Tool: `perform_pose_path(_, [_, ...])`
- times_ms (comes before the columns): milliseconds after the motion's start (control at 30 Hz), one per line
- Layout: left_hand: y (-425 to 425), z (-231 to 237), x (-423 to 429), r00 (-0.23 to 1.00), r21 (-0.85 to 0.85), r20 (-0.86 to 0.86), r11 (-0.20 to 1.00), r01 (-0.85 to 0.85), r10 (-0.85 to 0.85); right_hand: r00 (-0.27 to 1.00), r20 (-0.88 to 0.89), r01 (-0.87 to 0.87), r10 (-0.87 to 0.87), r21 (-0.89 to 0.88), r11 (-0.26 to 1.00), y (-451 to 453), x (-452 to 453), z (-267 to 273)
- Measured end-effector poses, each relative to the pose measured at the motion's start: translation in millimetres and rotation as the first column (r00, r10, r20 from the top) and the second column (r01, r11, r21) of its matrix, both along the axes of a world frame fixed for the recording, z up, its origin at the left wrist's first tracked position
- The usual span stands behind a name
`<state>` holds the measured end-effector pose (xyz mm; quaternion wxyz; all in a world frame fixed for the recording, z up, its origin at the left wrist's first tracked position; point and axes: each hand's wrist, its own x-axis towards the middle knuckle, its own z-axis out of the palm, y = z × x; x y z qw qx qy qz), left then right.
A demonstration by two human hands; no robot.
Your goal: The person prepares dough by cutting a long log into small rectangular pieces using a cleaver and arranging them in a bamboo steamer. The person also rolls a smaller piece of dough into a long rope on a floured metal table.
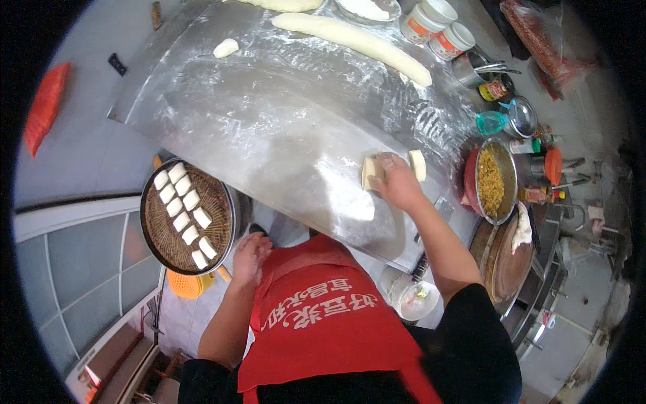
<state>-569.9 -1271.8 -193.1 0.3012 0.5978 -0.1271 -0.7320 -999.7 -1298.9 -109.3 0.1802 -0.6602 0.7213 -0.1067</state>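
On the floured metal worktable (242, 131), my right hand (401, 184) grips a pale cut dough piece (371, 174), thumb toward me and fingers over its far side. The palm hides part of it. Just right of my fingers stands another dough piece (417, 165), apart from the hand. My left hand (251, 258) hangs by the red apron, holding nothing, its fingers loosely apart. Left of it a round steamer tray with a woven mat (164, 227) bears two rows of white dough pieces (182, 221).
A long dough roll (353, 43) and a small dough lump (226, 48) lie toward the table's far side. At right are a bowl of yellow filling (490, 177), white tubs (451, 41), bottles and a round wooden board (507, 257). A bucket (414, 298) stands below.
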Motion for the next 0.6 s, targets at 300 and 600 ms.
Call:
perform_pose_path(300, [29.3, 16.5, -63.6, 0.959, -0.128, -0.077, 0.957, 0.261, -0.272, 0.992, 0.09, -0.099, 0.084, 0.176, 0.979, -17.4, -32.5, -32.5])
perform_pose_path(600, [38.1, 18.5, -79.2, 0.831, -0.266, -0.438, 0.932, 0.245, -0.343, 0.626, 0.765, -0.109, -0.15, 0.277, 0.955, 28.8, 89.9, 1.0])
